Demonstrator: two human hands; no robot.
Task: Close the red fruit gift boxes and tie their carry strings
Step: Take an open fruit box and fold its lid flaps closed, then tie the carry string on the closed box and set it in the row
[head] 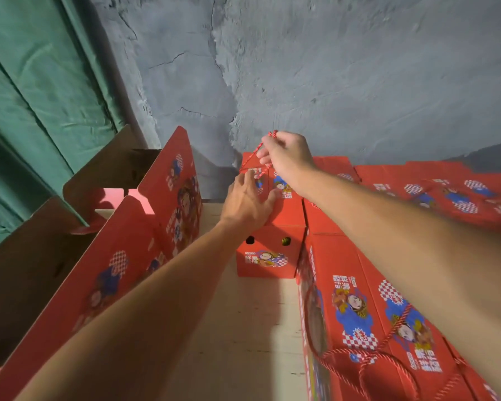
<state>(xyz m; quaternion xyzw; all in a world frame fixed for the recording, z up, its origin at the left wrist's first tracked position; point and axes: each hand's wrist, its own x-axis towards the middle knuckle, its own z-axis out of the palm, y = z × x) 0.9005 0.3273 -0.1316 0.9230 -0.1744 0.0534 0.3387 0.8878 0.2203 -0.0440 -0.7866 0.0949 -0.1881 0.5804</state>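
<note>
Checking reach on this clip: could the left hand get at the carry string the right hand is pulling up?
Probably yes. The left hand rests on the box top just below the string held by the right hand; nothing lies between.

Both arms reach forward over the red gift box (284, 209). The left hand (248, 202) presses flat on its lid; the right hand (287, 157), above, pinches its string (258, 153).

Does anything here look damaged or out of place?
The boxes look fine. What stands out is the grey wall behind them: long cracks run across its plaster. On the left, open boxes stand with flaps up, not yet closed, while the right hand pulls a carry string.
</note>
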